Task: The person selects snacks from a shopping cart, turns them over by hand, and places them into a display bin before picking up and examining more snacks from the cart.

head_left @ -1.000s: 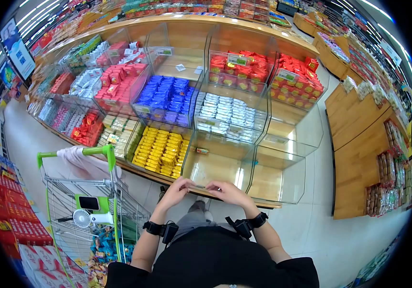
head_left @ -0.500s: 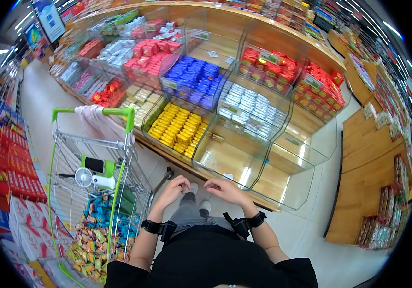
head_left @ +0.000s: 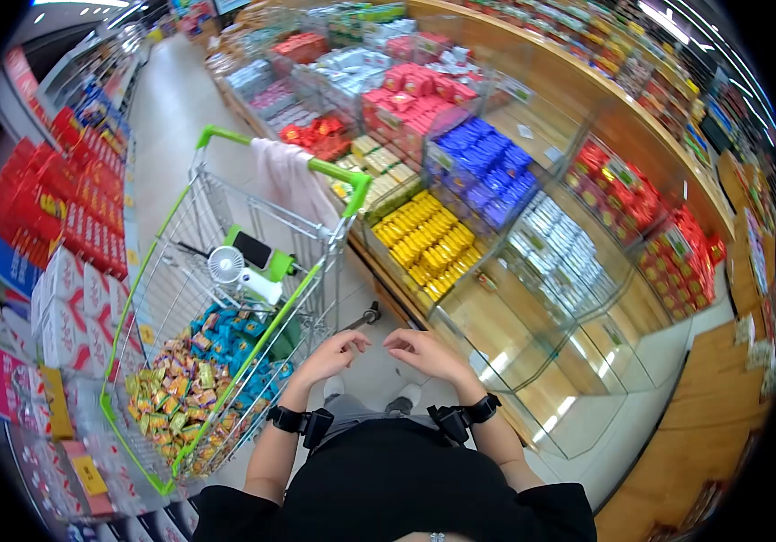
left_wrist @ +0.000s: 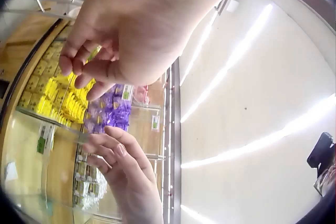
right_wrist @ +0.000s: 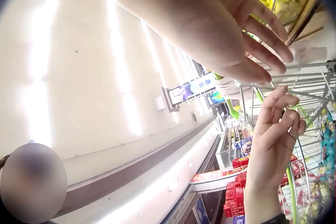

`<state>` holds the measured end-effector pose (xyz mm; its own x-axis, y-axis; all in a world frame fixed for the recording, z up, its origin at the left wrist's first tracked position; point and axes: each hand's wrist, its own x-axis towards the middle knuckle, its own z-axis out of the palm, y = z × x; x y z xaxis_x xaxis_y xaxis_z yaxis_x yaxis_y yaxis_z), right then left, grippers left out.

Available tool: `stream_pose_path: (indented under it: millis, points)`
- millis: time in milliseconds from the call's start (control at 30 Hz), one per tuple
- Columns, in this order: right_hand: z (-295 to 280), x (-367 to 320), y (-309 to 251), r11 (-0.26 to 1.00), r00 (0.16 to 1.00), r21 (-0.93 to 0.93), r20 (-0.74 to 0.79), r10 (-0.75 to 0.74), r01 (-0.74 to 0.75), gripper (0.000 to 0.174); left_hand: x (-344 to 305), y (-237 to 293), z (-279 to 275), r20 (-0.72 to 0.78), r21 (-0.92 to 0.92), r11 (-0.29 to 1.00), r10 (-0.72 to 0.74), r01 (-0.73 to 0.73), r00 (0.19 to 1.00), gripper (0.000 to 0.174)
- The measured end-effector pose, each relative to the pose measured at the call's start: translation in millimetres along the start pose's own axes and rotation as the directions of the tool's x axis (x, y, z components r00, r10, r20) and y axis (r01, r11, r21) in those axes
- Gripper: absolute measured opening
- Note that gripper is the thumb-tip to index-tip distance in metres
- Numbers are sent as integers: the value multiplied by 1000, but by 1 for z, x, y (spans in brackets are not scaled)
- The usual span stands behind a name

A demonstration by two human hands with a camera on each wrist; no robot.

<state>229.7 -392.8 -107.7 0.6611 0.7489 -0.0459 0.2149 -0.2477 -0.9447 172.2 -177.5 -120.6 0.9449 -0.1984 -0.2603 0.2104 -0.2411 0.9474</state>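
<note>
Both hands hover in front of the body, apart from each other and holding nothing. The left hand [head_left: 331,355] has loosely bent fingers; the left wrist view shows this hand [left_wrist: 134,35] large at the top. Across from it, the right hand [head_left: 426,353] has relaxed fingers, which look nearly straight in the right wrist view [right_wrist: 220,29]. Just left of the left hand stands a shopping cart with a green handle [head_left: 320,168], holding blue packets [head_left: 230,330] and multicoloured packets [head_left: 176,388]. A white fan [head_left: 226,265] and a phone [head_left: 252,248] sit on its holder.
Clear-walled bins run along the right, with yellow packets [head_left: 426,244], blue-purple packets [head_left: 483,167] and silver packets [head_left: 560,257]. A pale cloth [head_left: 284,172] hangs over the cart handle. Red boxes [head_left: 90,230] are stacked at the left; a wooden stand [head_left: 704,415] is at the right.
The view has turned left, so the cart and bins sit further right in the picture. The hands, close together at the bins' edge earlier, are now apart over the floor beside the cart.
</note>
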Motion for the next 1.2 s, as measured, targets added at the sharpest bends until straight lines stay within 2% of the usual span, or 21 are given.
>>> stream_pose_path:
  millis: [67, 100, 167, 233, 267, 367, 433, 500, 567, 633, 667, 700, 767, 900, 1100, 1200]
  points:
    - [6, 17, -8, 1000, 998, 0, 52, -26, 26, 20, -13, 4, -11, 55, 45, 999, -26, 24, 998, 36]
    - [11, 24, -11, 999, 996, -1, 77, -42, 42, 19, -20, 4, -18, 29, 38, 999, -33, 31, 999, 36]
    - [21, 40, -18, 997, 990, 15, 118, -72, 71, 19, -32, 3, -32, 100, -44, 998, -43, 48, 994, 39]
    - [30, 56, -27, 996, 982, 10, 169, -85, 85, 19, -46, 0, -46, 62, 0, 999, -46, 47, 997, 39]
    - [34, 65, -30, 988, 971, -36, 194, -140, 150, 19, -54, -1, -54, 50, 51, 998, -47, 44, 998, 40]
    - [52, 85, -42, 987, 958, -18, 247, -148, 157, 20, -78, -2, -80, -6, -5, 999, -45, 45, 999, 39]
    - [63, 95, -54, 984, 946, -31, 281, -162, 178, 20, -95, 4, -98, -44, -27, 997, -69, 68, 997, 37]
    - [74, 108, -61, 979, 934, -41, 308, -180, 201, 20, -110, 2, -116, -128, 36, 988, -145, 151, 981, 35]
    - [86, 119, -65, 976, 924, -20, 326, -200, 218, 19, -119, -14, -130, -180, 37, 992, -115, 124, 977, 33]
    - [98, 129, -70, 975, 920, -23, 336, -200, 220, 19, -124, -19, -142, -271, 177, 984, 60, -11, 961, 32]
    - [104, 133, -73, 975, 919, -25, 342, -199, 221, 18, -132, -18, -149, -261, 51, 994, -85, 102, 962, 33]
    - [109, 137, -76, 975, 917, -25, 347, -198, 220, 18, -136, -19, -153, -264, 46, 994, -87, 103, 961, 33]
    - [121, 145, -82, 979, 910, -15, 373, -182, 202, 18, -142, -23, -159, -315, -33, 983, -181, 180, 932, 34]
    - [143, 159, -92, 982, 896, 0, 409, -172, 188, 17, -151, -44, -175, -371, 41, 977, -178, 208, 911, 30]
    - [174, 182, -100, 974, 868, -55, 466, -169, 219, 17, -167, -77, -199, -349, 0, 982, -176, 188, 921, 28]
    - [192, 196, -95, 972, 861, -61, 478, -172, 228, 17, -173, -82, -206, -360, -80, 970, -243, 229, 901, 27]
